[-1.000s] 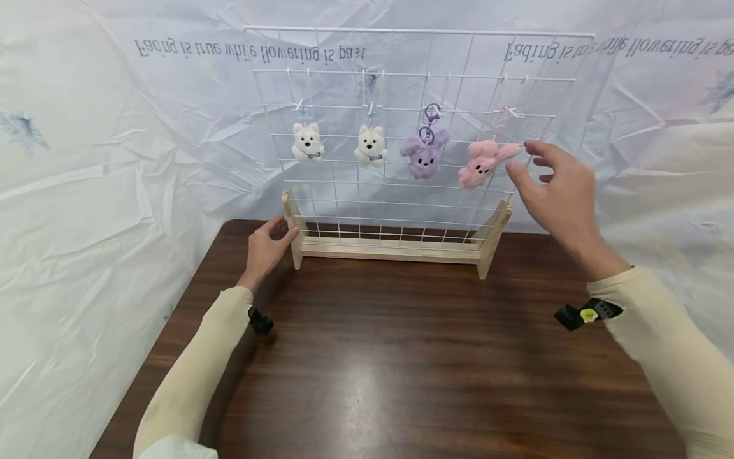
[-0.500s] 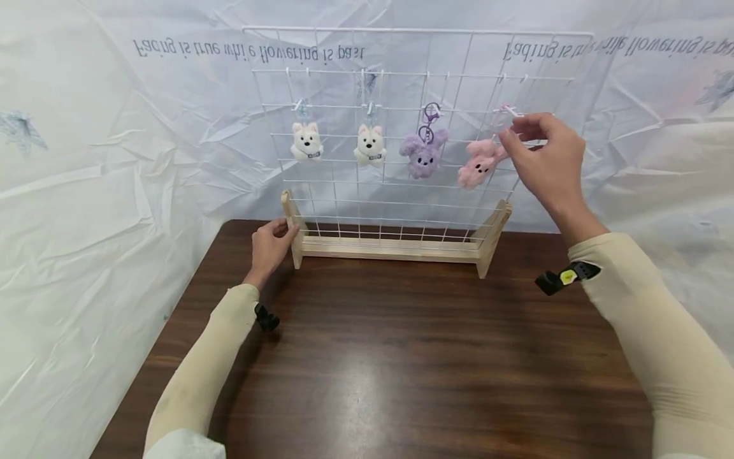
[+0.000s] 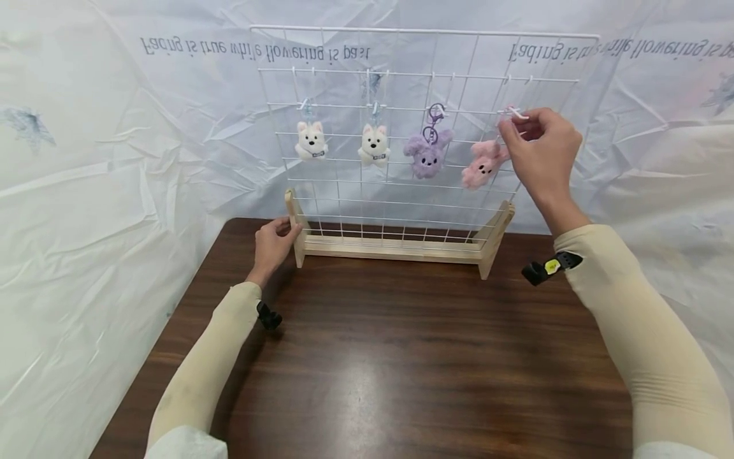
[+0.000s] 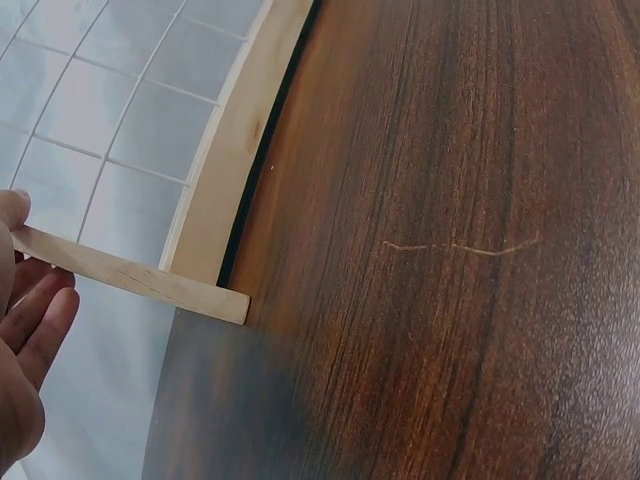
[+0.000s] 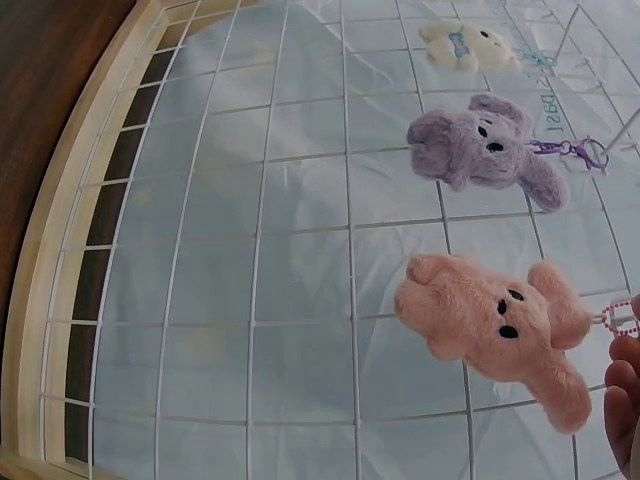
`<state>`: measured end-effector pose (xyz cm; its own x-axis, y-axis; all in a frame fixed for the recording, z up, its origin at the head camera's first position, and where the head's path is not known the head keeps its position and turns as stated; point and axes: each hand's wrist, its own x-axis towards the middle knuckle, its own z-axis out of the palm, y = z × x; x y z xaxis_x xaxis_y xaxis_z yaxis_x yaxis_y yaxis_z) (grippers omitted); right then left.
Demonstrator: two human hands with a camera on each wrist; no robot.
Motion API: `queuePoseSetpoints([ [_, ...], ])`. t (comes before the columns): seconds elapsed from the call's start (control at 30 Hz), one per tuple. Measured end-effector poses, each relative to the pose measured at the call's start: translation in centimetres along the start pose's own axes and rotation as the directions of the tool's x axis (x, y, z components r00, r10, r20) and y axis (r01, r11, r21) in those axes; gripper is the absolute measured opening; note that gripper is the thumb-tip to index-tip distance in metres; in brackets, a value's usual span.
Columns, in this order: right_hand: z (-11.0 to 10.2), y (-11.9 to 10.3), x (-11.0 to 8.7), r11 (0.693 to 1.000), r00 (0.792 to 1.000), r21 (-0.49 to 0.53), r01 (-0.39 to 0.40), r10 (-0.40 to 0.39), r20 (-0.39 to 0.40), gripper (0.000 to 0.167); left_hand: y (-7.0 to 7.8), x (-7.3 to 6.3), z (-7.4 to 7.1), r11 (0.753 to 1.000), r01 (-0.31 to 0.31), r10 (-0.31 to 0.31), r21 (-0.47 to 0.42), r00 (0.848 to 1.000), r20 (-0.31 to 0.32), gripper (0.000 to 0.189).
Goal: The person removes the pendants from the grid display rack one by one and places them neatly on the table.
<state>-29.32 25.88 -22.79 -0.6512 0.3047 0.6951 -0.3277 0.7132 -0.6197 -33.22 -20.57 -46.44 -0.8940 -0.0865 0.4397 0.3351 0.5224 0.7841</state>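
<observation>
My left hand point(image 3: 272, 245) grips the left wooden leg point(image 4: 140, 279) of a stand, thumb on one face and fingers on the other. The stand holds up a white wire grid point(image 3: 395, 185). Up at the right end of the grid, my right hand point(image 3: 545, 143) pinches the pink bead chain point(image 5: 622, 318) of a pink plush bunny keychain point(image 5: 490, 315), close to its white hook point(image 3: 518, 113). The bunny hangs tilted against the grid, one ear partly behind the fingers in the head view. Beside it hangs a purple plush keychain point(image 3: 427, 156) on a purple clasp.
Two white plush dog keychains point(image 3: 311, 141) hang on hooks to the left. A wooden crossbar point(image 3: 395, 250) joins the stand's legs near the back edge of the dark wood table point(image 3: 367, 357). White printed cloth point(image 3: 74, 191) covers the wall behind and the left side.
My right hand has moved left and up, from beside the bunny's ear to the chain above it. My left hand stays on the stand's leg.
</observation>
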Motion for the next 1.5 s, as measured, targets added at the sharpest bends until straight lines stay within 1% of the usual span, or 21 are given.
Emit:
queuePoseSetpoints([
  [0.2, 0.1, -0.1, 0.1, 0.998, 1.0, -0.055, -0.019, 0.019, -0.006, 0.039, 0.0, 0.1, 0.0, 1.0, -0.005, 0.005, 0.009, 1.0, 0.007, 0.046],
  [0.37, -0.1, -0.3, 0.1, 0.998, 1.0, -0.061, -0.016, 0.016, -0.006, 0.039, 0.3, 0.3, 0.1, 1.0, -0.004, 0.003, 0.028, 1.0, 0.029, 0.046],
  [0.63, -0.4, -0.5, 0.0, 0.999, 1.0, -0.026, -0.019, 0.019, -0.018, 0.034, 0.5, 0.5, 0.1, 1.0, -0.013, 0.012, 0.028, 0.999, 0.04, 0.049],
  [0.83, -0.5, -0.6, 0.1, 0.999, 0.999, 0.038, -0.016, 0.018, -0.047, 0.026, 0.3, 0.4, -0.1, 0.999, -0.013, 0.012, 0.029, 0.999, 0.046, 0.047],
  [1.03, -1.0, -2.1, -0.6, 0.996, 0.998, 0.084, -0.017, 0.023, -0.066, 0.02, 0.3, 0.2, -0.2, 0.999, -0.008, 0.006, 0.037, 0.999, 0.051, 0.046],
  [1.13, -1.3, -1.9, -0.7, 0.995, 0.997, 0.095, -0.003, 0.011, -0.076, 0.017, 0.3, 0.3, -0.2, 0.999, -0.011, 0.009, 0.04, 0.999, 0.05, 0.045],
  [1.27, -1.6, -0.9, -0.3, 0.995, 0.997, 0.094, 0.02, -0.013, -0.074, 0.018, 0.3, 0.2, -0.3, 0.999, -0.009, 0.007, 0.042, 0.999, 0.05, 0.044],
  [1.5, -2.6, -1.3, -0.6, 0.993, 0.996, 0.103, 0.056, -0.049, -0.069, 0.023, 0.4, 0.3, -0.4, 0.999, -0.008, 0.006, 0.046, 0.999, 0.05, 0.043],
])
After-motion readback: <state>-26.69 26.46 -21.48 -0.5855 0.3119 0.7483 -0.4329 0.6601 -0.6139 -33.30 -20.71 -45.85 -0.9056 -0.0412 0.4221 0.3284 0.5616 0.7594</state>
